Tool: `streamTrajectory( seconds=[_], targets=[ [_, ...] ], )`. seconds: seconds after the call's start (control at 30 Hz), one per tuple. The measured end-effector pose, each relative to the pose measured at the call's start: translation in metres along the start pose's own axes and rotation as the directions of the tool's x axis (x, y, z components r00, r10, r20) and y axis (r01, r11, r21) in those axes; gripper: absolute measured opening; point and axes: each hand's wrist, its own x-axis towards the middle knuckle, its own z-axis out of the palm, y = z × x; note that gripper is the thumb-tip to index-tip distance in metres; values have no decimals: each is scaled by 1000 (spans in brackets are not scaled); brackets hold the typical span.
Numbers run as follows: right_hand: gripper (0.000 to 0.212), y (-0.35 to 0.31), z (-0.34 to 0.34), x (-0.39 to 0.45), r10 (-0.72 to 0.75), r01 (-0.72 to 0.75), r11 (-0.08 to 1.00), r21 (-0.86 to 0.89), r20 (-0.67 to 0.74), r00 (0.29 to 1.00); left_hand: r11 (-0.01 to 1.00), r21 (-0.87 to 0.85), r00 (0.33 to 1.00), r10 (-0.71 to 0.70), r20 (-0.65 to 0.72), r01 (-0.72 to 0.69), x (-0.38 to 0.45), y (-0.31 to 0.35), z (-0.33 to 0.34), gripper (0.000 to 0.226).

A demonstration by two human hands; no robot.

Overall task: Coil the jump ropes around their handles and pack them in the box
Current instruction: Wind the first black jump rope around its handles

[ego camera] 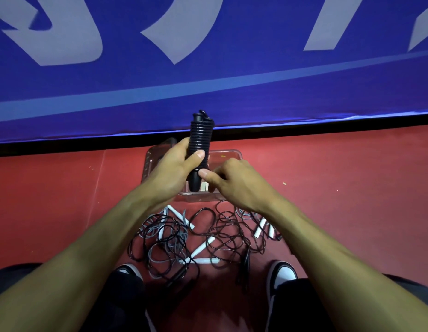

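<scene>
The biggest risk lies in the tangle of loose ropes point(198, 238) on the red floor point(339, 188) between the person's shoes: black and grey cords cross each other many times, with white handles point(203, 246) scattered among them, so pulling one rope free could drag the others along or tighten a knot. Next is the clear plastic box point(228, 154), which sits on the floor just beyond the tangle, against the blue banner's point(232, 92) lower edge; it looks light, and a bundle pushed in at an angle could tip or slide it.

The smaller risk is the black jump rope bundle point(199, 142) itself. Its cord is wound in tight turns up the paired handles, held upright over the box. If the free end at the top is not tucked, the coil could spring loose once grip is released.

The left hand point(174, 168) is wrapped round the lower part of the bundle, thumb pressed across the coils. The right hand point(228, 179) sits just beside the bare handle tip, fingers curled and thumb reaching toward it; it appears to pinch something small there, perhaps the rope's tail, though the view is too dim to say for certain.
</scene>
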Motion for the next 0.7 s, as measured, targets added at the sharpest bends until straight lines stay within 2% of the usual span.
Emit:
streamTrajectory(
  seconds=[0.1,0.2,0.33,0.43,0.6,0.7],
  targets=[
    [65,-2,-2,2,15,-16,999,49,35,999,999,19,997,44,-61,-43,2,4,-3,15],
    [49,-5,-4,-1,14,-19,999,40,138,990,997,51,993,68,-95,-63,0,4,-3,20],
    [49,0,-7,-1,44,-41,999,-23,142,989,998,70,998,-2,-69,7,-2,3,-5,48],
    [49,-2,-13,-3,59,-59,998,-8,191,980,987,152,991,-20,-132,41,1,-1,-10,66],
    [44,-6,-13,-2,30,-40,998,41,226,974,870,491,982,42,-185,55,1,-3,-8,66],
    [42,-5,-16,-2,56,-68,997,47,211,976,888,455,987,-2,-159,75,4,-7,-9,55]
  ],
)
